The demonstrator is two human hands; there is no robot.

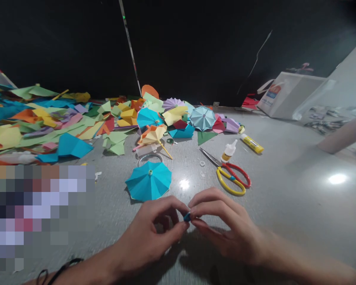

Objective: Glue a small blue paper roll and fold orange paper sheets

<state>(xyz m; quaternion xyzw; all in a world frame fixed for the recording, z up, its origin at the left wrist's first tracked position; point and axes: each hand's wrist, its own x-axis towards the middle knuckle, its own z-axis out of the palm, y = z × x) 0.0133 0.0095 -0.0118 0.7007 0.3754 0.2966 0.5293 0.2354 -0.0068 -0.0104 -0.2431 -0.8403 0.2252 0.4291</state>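
Note:
My left hand (150,233) and my right hand (222,225) meet low in the middle of the view, fingertips pinched together on a tiny blue piece (186,217). Both hands are closed on it just above the grey floor (284,206). A finished blue paper umbrella (148,180) lies right beyond my left hand. Red-and-yellow scissors (231,176) lie just beyond my right hand, with a small white glue bottle (228,151) and a yellow glue stick (252,143) behind them.
A wide heap of coloured paper scraps (47,122) covers the left and back. Several more paper umbrellas (201,118) sit at the back middle. A white box (287,97) stands at the far right. Another person's limb (344,136) enters from the right edge.

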